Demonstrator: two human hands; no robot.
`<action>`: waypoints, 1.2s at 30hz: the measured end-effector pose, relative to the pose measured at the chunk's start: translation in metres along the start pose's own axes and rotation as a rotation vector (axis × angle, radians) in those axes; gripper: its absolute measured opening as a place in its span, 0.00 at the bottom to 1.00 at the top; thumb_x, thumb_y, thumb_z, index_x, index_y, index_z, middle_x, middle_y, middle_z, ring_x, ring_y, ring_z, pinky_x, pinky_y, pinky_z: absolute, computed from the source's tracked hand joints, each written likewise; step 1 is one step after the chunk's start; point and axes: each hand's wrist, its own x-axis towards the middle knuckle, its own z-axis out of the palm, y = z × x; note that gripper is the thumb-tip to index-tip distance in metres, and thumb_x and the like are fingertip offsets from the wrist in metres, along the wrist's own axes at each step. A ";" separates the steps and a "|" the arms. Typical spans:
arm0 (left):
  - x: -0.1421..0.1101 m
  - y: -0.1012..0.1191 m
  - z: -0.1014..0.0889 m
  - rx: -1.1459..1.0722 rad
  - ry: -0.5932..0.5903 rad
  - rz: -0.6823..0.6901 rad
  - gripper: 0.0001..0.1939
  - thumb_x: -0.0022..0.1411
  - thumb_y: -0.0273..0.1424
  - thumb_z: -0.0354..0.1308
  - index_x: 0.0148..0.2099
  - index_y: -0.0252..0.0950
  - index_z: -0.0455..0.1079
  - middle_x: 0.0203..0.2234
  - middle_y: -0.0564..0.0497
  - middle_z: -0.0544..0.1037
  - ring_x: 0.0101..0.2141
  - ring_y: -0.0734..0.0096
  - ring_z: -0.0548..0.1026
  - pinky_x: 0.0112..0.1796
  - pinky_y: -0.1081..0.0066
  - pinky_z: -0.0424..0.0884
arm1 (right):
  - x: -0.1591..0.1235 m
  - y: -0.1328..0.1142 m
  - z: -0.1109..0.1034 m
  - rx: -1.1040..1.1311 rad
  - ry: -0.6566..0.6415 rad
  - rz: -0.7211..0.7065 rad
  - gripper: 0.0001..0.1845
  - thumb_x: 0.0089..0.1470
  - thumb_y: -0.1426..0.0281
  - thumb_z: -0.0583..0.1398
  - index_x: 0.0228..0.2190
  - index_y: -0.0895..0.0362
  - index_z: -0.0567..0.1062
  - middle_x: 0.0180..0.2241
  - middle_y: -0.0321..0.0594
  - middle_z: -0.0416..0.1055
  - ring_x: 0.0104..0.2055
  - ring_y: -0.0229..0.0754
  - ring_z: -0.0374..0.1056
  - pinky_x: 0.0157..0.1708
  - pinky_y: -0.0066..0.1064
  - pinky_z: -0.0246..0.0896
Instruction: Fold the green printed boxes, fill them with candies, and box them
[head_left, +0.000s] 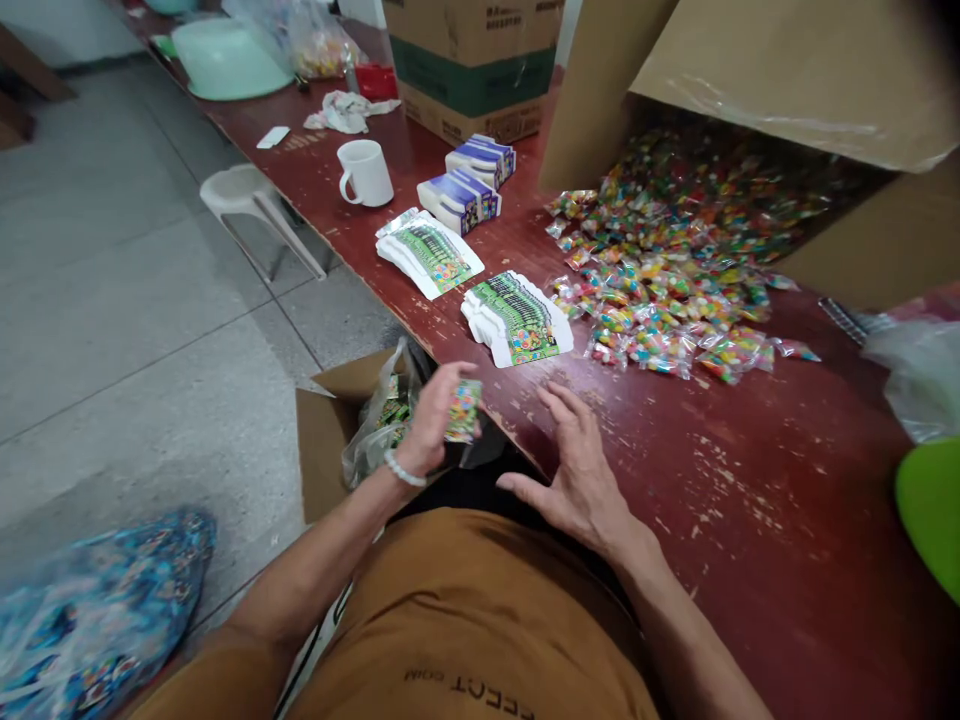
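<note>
My left hand [433, 420], with a pale beaded bracelet at the wrist, is closed around a small green printed candy box [463, 410] near the table's front edge. My right hand [576, 470] holds nothing, its fingers apart above the edge of the red table [720, 540]. Just beyond it lies a fanned stack of flat green-printed cartons [517, 318]. A second such stack [429, 252] is farther to the left. Small clear packets of colourful candies [660, 310] spill across the table from a large cardboard box [787, 80] on its side.
Below the table edge stands an open carton [322, 450] with a plastic bag of green packs [390, 415]. Farther back are a white mug [366, 173], blue-purple cartons [459, 200] and a tall box [474, 70]. A stool [259, 200] and a blue bag [112, 610] are at left.
</note>
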 end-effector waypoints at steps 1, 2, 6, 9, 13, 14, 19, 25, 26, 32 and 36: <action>0.010 -0.004 -0.021 0.231 0.147 0.083 0.26 0.67 0.49 0.39 0.56 0.39 0.65 0.31 0.50 0.78 0.26 0.67 0.76 0.30 0.68 0.72 | -0.002 0.004 -0.001 0.015 0.024 0.021 0.43 0.53 0.56 0.65 0.63 0.52 0.54 0.62 0.53 0.55 0.63 0.58 0.55 0.58 0.55 0.57; 0.019 -0.008 -0.042 0.315 0.225 0.110 0.25 0.67 0.48 0.40 0.55 0.39 0.66 0.38 0.47 0.78 0.35 0.64 0.77 0.36 0.66 0.73 | -0.005 0.009 -0.002 0.027 0.048 0.042 0.37 0.56 0.58 0.63 0.62 0.51 0.56 0.60 0.52 0.57 0.63 0.56 0.56 0.59 0.54 0.58; 0.042 -0.011 -0.086 0.490 0.368 0.140 0.22 0.64 0.43 0.50 0.55 0.38 0.68 0.49 0.42 0.75 0.50 0.54 0.70 0.53 0.55 0.63 | -0.005 0.031 -0.002 0.072 0.095 0.131 0.27 0.58 0.65 0.61 0.57 0.52 0.63 0.55 0.50 0.63 0.55 0.51 0.65 0.53 0.48 0.65; 0.051 0.001 -0.061 0.721 0.340 0.379 0.22 0.64 0.41 0.52 0.57 0.38 0.69 0.48 0.43 0.75 0.50 0.54 0.69 0.55 0.55 0.59 | 0.019 0.048 0.005 0.115 0.145 0.204 0.24 0.57 0.66 0.60 0.54 0.55 0.66 0.52 0.50 0.65 0.40 0.45 0.71 0.45 0.43 0.70; 0.064 0.025 0.001 1.153 0.214 0.714 0.23 0.66 0.45 0.52 0.58 0.43 0.71 0.49 0.42 0.73 0.47 0.51 0.66 0.48 0.56 0.61 | 0.076 0.065 0.008 0.018 0.224 0.364 0.26 0.54 0.68 0.61 0.54 0.61 0.67 0.50 0.55 0.65 0.40 0.47 0.71 0.43 0.42 0.69; 0.068 0.028 0.012 1.224 0.193 0.729 0.23 0.65 0.46 0.54 0.59 0.44 0.71 0.48 0.41 0.72 0.47 0.50 0.66 0.46 0.56 0.61 | 0.088 0.066 0.008 -0.055 0.213 0.429 0.26 0.54 0.67 0.62 0.54 0.62 0.67 0.50 0.55 0.66 0.44 0.50 0.70 0.45 0.42 0.68; 0.081 0.029 0.028 1.337 0.196 0.704 0.25 0.63 0.48 0.56 0.59 0.47 0.71 0.47 0.40 0.69 0.44 0.49 0.64 0.44 0.56 0.59 | 0.118 0.061 0.005 -0.302 0.057 0.703 0.27 0.57 0.57 0.62 0.52 0.59 0.70 0.49 0.56 0.66 0.48 0.58 0.69 0.45 0.45 0.64; 0.080 0.025 0.025 1.348 0.211 0.705 0.25 0.63 0.48 0.56 0.60 0.47 0.70 0.47 0.40 0.68 0.45 0.49 0.64 0.44 0.56 0.58 | 0.112 0.066 0.015 -0.121 0.288 0.720 0.24 0.48 0.63 0.67 0.47 0.58 0.73 0.50 0.53 0.66 0.48 0.56 0.68 0.45 0.43 0.63; 0.080 0.025 0.026 1.350 0.214 0.705 0.25 0.63 0.48 0.56 0.60 0.47 0.69 0.47 0.40 0.68 0.45 0.49 0.63 0.44 0.56 0.58 | 0.110 0.070 0.017 -0.031 0.361 0.696 0.23 0.46 0.65 0.67 0.45 0.58 0.74 0.49 0.52 0.67 0.49 0.55 0.68 0.46 0.43 0.63; 0.080 0.022 0.026 1.354 0.210 0.768 0.27 0.65 0.48 0.53 0.62 0.46 0.68 0.48 0.39 0.68 0.45 0.48 0.63 0.45 0.55 0.58 | 0.103 0.094 0.017 0.288 0.495 0.617 0.12 0.52 0.62 0.58 0.34 0.58 0.74 0.33 0.41 0.76 0.35 0.44 0.71 0.39 0.35 0.66; 0.079 0.021 0.026 1.351 0.202 0.790 0.25 0.64 0.48 0.53 0.60 0.47 0.70 0.49 0.38 0.68 0.46 0.48 0.63 0.47 0.53 0.57 | 0.100 0.102 0.013 0.350 0.476 0.604 0.13 0.51 0.64 0.58 0.35 0.58 0.75 0.33 0.41 0.78 0.34 0.44 0.72 0.38 0.34 0.67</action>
